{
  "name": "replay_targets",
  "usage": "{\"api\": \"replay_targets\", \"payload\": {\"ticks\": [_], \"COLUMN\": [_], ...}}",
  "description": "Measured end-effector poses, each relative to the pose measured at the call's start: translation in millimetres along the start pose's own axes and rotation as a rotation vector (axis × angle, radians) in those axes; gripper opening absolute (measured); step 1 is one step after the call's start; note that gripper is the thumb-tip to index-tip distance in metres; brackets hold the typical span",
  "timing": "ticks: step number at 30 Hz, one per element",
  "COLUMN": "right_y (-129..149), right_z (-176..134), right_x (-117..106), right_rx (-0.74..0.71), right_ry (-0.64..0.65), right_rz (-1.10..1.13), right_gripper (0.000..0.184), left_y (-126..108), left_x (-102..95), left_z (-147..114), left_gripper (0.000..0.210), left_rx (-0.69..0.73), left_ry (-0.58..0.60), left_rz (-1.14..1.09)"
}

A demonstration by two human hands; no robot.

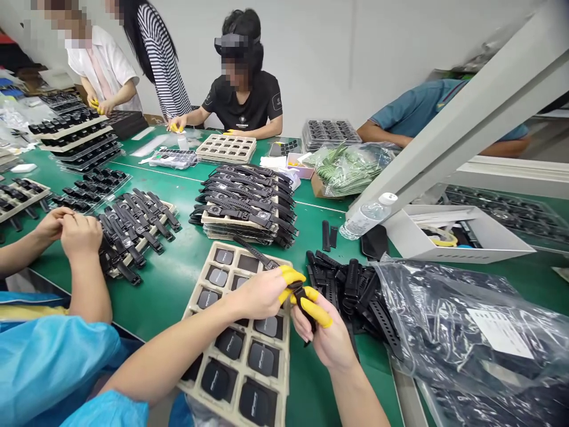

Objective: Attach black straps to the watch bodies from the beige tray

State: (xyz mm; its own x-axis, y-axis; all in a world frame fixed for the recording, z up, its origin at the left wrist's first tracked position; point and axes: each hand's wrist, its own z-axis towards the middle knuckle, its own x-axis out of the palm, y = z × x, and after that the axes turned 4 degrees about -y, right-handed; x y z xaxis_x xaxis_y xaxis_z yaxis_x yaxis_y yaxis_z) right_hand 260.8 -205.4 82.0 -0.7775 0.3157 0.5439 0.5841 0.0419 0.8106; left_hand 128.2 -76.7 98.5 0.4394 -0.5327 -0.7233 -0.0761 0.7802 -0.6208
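Note:
My left hand (262,292), with yellow finger cots on its fingertips, pinches a small dark watch (295,286), mostly hidden by the fingers. Close against it, my right hand (326,332), also in yellow cots, grips a black watch strap (307,305) that hangs down over the palm. Both hands meet above the right side of a beige compartment tray (288,356) holding square black watch pieces with pale lettering. A watch with its strap (255,254) lies across the tray's far end. Right of my hands is a heap of loose black straps (351,284).
Beyond the tray rises a stack of trays with strapped watches (244,204). A co-worker's hands (75,231) are at another watch tray on the left. A plastic bottle (368,216), white box (462,237) and clear bag (471,332) stand right, near a slanted white post (444,112).

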Motion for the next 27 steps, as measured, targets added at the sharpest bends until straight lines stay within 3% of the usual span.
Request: {"api": "replay_targets", "payload": {"ticks": [9, 27], "right_y": [0.0, -7.1], "right_z": [0.8, 5.9], "right_x": [1.3, -3.9], "right_rx": [0.003, 0.068], "right_ry": [0.004, 0.014], "right_rz": [0.143, 0.031], "right_gripper": [0.029, 0.041], "left_y": [-12.9, -7.3], "left_x": [-14.0, -10.7], "left_z": [3.1, 2.1], "left_gripper": [0.043, 0.028], "left_rx": [0.043, 0.064], "left_ry": [0.033, 0.022], "left_rz": [0.053, 0.253]}}
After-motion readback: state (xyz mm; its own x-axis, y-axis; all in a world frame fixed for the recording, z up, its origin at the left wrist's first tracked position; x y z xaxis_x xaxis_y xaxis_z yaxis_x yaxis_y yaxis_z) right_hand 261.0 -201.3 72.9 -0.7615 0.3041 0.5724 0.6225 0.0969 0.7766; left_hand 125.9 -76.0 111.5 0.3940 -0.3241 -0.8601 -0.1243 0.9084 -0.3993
